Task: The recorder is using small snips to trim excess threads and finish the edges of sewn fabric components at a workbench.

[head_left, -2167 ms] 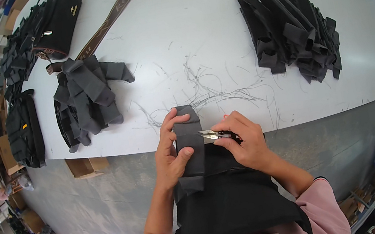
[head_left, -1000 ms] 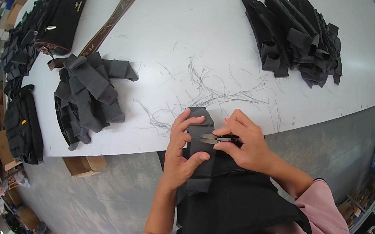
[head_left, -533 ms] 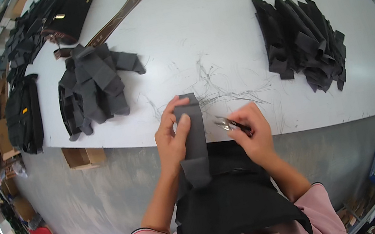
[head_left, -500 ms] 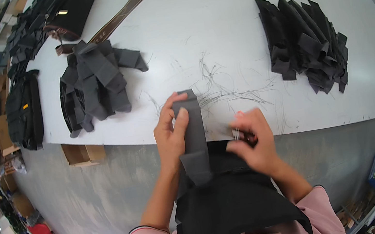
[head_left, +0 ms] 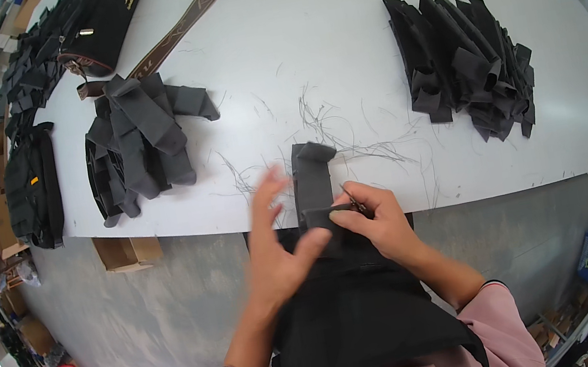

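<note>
A dark grey fabric strip (head_left: 313, 184) with a folded-over far end lies across the table's front edge, its near end toward my black apron (head_left: 374, 301). My right hand (head_left: 380, 220) pinches the strip's right side between thumb and fingers. Tucked in that same hand are small thread snips (head_left: 357, 203), mostly hidden by the fingers. My left hand (head_left: 278, 251) is just left of the strip, slightly blurred, fingers spread and holding nothing; its thumb comes close to the strip, and I cannot tell whether they touch.
Grey strips lie in a pile (head_left: 144, 134) at left and another pile (head_left: 464, 64) at right. Loose threads (head_left: 374, 152) litter the white table (head_left: 333, 39). Beyond the left pile are a black bag (head_left: 104, 29) and brown strap (head_left: 187, 20). A cardboard box (head_left: 126, 252) sits below the edge.
My left hand has let go of the strip and opened beside it. My right hand has moved left and taken hold of the strip, whose far end now lies on the table.
</note>
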`<state>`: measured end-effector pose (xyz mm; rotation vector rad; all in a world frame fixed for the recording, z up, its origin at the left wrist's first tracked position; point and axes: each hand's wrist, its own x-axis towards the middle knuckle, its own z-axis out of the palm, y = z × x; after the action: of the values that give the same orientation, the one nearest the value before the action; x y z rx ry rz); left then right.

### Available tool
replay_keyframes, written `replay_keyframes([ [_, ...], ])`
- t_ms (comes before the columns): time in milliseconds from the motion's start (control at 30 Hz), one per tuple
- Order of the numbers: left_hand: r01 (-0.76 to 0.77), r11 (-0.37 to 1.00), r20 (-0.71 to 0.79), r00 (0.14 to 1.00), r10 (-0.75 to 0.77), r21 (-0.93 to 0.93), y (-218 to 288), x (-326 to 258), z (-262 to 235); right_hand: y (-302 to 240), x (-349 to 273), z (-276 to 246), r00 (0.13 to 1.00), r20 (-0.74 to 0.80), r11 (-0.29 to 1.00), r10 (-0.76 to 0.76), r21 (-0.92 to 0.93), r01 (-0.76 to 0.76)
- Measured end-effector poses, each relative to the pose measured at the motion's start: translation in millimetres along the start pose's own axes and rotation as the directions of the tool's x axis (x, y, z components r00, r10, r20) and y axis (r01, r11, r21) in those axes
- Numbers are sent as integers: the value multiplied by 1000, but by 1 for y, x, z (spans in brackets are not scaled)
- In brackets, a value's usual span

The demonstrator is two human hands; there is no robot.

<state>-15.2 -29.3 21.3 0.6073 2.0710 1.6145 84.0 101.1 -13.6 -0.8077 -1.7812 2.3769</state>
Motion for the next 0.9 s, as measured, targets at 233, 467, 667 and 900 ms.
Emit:
replay_keyframes([
  [233, 405, 878, 178, 912, -369, -257, -20, -3, 7, -17, 9, 3, 981, 14, 960, 192, 207, -191],
  [467, 454, 785, 168, 890, -424, -420, -20, 5, 12, 9, -17, -19, 890, -223, 860, -398, -428, 278],
  [667, 508, 713, 214, 858, -467, -483, -16, 5, 13, 4, -4, -9, 923, -151, 920, -353, -238, 313],
  [900, 593, 529, 326, 793, -514, -608, -15, 1, 11, 4, -8, -2, 977, -188, 973, -101, 184, 136],
])
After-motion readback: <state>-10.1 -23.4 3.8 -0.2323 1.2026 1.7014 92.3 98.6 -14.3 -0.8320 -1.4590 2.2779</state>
